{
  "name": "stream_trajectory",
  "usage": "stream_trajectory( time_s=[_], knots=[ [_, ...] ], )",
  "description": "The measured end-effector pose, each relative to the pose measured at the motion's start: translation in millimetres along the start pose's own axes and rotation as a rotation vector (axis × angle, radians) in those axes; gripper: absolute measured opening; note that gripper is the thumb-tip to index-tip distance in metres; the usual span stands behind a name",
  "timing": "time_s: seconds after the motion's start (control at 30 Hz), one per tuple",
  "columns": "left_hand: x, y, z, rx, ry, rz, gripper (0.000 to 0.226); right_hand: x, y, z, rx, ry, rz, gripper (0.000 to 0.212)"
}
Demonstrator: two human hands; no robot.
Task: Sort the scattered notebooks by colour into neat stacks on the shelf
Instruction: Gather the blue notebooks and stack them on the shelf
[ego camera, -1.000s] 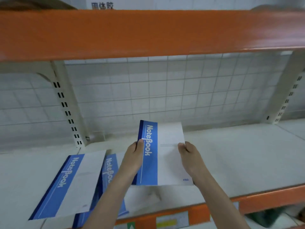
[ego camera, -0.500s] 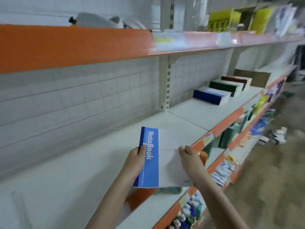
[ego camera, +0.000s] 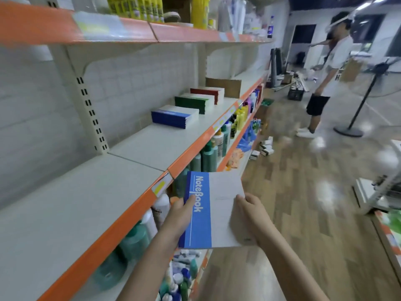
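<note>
Three stacks [ego camera: 175, 116] — one notebook [ego camera: 213, 211].

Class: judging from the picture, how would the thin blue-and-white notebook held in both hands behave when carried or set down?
The thin blue-and-white paper notebook probably flexes: both hands grip opposite edges. It looks light, being slim. Flat, it should not roll.

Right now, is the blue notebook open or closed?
Closed. The blue notebook shows only its flat front cover, no pages spread, held between the left hand and right hand.
</note>
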State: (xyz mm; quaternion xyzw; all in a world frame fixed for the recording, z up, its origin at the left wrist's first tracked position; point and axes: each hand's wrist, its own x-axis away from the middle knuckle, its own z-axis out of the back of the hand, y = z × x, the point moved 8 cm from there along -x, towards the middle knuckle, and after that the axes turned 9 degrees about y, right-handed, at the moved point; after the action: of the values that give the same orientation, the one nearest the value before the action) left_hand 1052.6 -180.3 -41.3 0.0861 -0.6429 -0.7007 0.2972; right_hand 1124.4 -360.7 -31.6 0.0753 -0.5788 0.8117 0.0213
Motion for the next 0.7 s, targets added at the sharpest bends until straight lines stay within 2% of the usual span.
stream_trajectory(
  time_s=[0.37,0.7],
  knots=[
    [-83.1,18.9,-122.7,0.081,-0.173,0.03,0.027,-98.5,27.1,63.8,-0.103,0.114,-0.086,0.029],
    [-225.0,102.0,-179.2,0.026,-0.136,-0.044,0.029,-274.0,-26.1,61.4,-0.066,0.118,0.007,0.03]
  ],
)
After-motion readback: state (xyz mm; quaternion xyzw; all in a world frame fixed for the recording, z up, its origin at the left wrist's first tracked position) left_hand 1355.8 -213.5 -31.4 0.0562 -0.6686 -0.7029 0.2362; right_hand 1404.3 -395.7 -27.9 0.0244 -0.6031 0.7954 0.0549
